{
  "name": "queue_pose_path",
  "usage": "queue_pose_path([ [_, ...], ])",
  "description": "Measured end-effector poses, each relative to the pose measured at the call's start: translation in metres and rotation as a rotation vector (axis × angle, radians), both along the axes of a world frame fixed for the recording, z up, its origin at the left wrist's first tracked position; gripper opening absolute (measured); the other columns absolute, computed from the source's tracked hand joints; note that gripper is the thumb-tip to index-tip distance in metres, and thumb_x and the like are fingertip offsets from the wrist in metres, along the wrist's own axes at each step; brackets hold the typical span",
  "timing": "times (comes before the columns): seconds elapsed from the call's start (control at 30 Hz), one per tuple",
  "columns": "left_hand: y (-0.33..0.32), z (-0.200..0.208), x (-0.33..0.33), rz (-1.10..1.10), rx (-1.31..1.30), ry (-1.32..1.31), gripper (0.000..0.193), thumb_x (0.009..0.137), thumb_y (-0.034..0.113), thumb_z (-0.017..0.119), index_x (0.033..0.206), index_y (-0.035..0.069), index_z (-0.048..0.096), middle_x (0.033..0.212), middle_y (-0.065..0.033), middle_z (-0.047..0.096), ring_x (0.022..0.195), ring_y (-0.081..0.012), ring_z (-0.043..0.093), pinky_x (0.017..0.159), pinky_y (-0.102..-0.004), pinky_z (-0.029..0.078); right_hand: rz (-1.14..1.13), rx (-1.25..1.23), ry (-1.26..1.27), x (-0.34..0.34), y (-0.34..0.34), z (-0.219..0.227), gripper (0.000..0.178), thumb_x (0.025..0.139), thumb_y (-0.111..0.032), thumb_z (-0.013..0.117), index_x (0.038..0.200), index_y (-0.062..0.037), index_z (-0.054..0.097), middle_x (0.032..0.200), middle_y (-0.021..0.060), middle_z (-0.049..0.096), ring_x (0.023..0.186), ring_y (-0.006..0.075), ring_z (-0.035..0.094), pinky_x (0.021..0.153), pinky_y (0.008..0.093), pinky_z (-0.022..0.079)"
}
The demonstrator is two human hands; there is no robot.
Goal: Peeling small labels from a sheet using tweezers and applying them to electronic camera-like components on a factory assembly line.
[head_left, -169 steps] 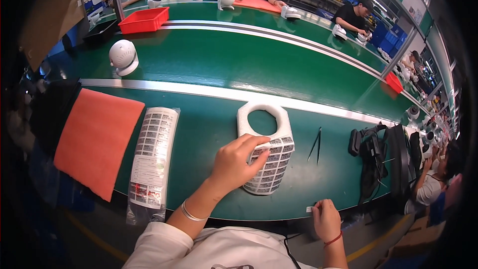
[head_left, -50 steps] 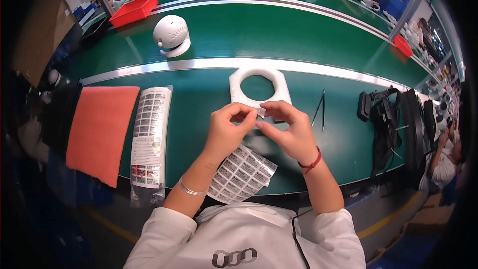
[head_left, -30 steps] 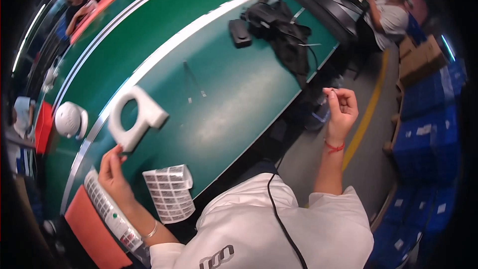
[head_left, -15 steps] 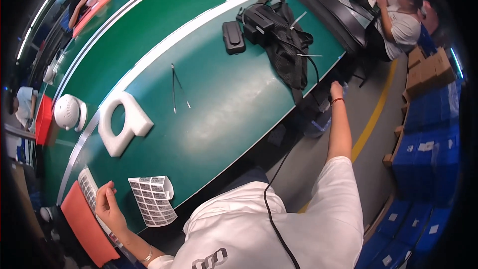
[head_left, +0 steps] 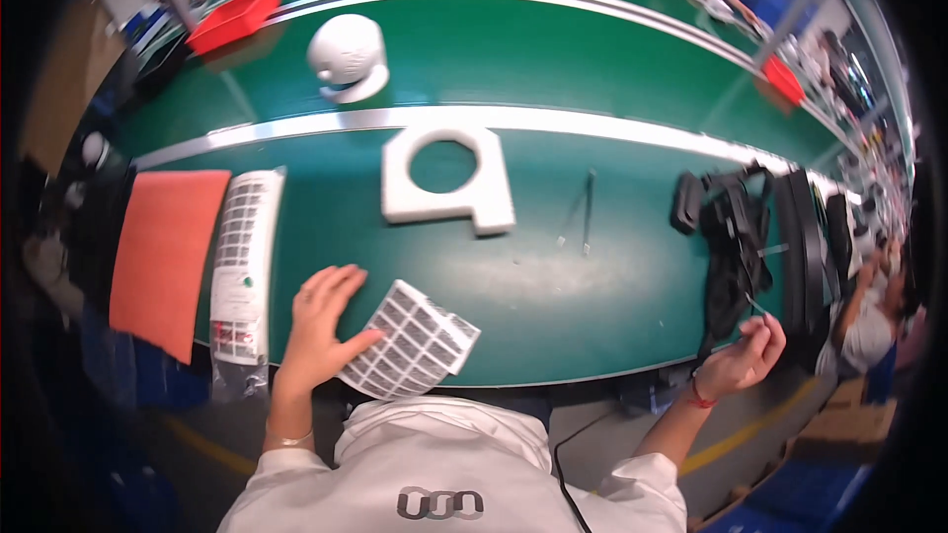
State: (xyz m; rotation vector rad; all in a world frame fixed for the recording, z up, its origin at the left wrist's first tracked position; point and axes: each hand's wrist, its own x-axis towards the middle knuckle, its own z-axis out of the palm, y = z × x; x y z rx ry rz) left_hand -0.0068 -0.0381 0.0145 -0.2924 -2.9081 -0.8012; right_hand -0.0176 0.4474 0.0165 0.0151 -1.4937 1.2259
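Over the near left of the green table, my left hand (head_left: 324,328) is open, its fingers stretched away from me. Its thumb lies at the left edge of a sheet of printed labels (head_left: 410,338), which curls near the table's front edge. My right hand (head_left: 743,359) is at the front edge on the right, near a black mesh strap harness (head_left: 729,281). Its fingers are curled together; what they hold, if anything, does not show. A white foam piece with a round hole (head_left: 400,188) lies beyond my left hand. Tweezers (head_left: 589,212) rest right of it.
On the left lie an orange-red sheet (head_left: 163,252) and a plastic-wrapped pack of label sheets (head_left: 242,257). A white round device (head_left: 348,54) stands beyond the pale rail (head_left: 553,120). A black case (head_left: 685,202) sits by the harness. Other people work across and at right.
The view has swung left. My right hand has come up from below the table's right side to its front edge. My left hand has moved right, to the label sheet.
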Motion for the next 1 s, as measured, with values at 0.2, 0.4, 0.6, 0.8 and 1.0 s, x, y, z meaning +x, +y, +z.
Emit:
queue_pose_path([
  [0.2, -0.006, -0.009, 0.014, -0.088, 0.024, 0.030, 0.041, 0.085, 0.034, 0.064, 0.123, 0.018, 0.061, 0.131, -0.0068, 0.052, 0.128, -0.0302, 0.040, 0.107, -0.0541, 0.023, 0.740, 0.922, -0.375, -0.144, -0.205, 0.095, 0.012, 0.080, -0.001, 0.063, 0.092, 0.0008, 0.065, 0.084, 0.0150, 0.064, 0.077, 0.0301, 0.060, 0.071, 0.0343, 0.048],
  [0.4, 0.013, -0.011, 0.004, -0.082, 0.046, 0.034, 0.058, 0.090, 0.039, 0.057, 0.141, 0.015, 0.043, 0.137, -0.0059, 0.048, 0.130, -0.0290, 0.038, 0.108, -0.0626, 0.015, 0.912, 1.376, -0.430, -0.290, -0.391, 0.012, 0.040, 0.091, -0.022, 0.056, 0.129, -0.0103, 0.053, 0.131, 0.0148, 0.055, 0.109, 0.0360, 0.060, 0.090, 0.0442, 0.050],
  [0.6, 0.011, -0.024, 0.007, -0.124, 0.033, 0.042, 0.068, 0.089, 0.049, 0.057, 0.145, 0.015, 0.038, 0.132, -0.0043, 0.054, 0.128, -0.0245, 0.041, 0.107, -0.0648, 0.014, 0.473, 1.538, -0.917, -0.320, -0.464, -0.008, 0.059, 0.086, -0.032, 0.049, 0.133, 0.0014, 0.042, 0.130, 0.0242, 0.053, 0.109, 0.0364, 0.061, 0.089, 0.0482, 0.051],
  [0.8, 0.009, -0.021, 0.005, -0.132, 0.433, -0.031, 0.065, 0.087, 0.030, 0.066, 0.144, 0.014, 0.040, 0.102, -0.0053, 0.061, 0.102, -0.0221, 0.056, 0.106, -0.0533, 0.025, 0.198, 1.423, -0.236, -0.328, -0.398, 0.012, 0.006, 0.084, -0.009, 0.055, 0.089, -0.0064, 0.056, 0.090, 0.0128, 0.064, 0.085, 0.0323, 0.064, 0.071, 0.0432, 0.054],
  [1.0, 0.000, -0.009, 0.003, -0.146, 0.941, -0.214, 0.027, 0.082, 0.009, 0.068, 0.109, 0.006, 0.067, 0.092, -0.0072, 0.059, 0.084, -0.0189, 0.059, 0.077, -0.0291, 0.047, 0.526, 1.389, -0.242, -0.261, -0.317, 0.088, 0.019, 0.081, -0.006, 0.066, 0.100, -0.0054, 0.063, 0.085, 0.0146, 0.064, 0.081, 0.0326, 0.061, 0.071, 0.0394, 0.050],
])
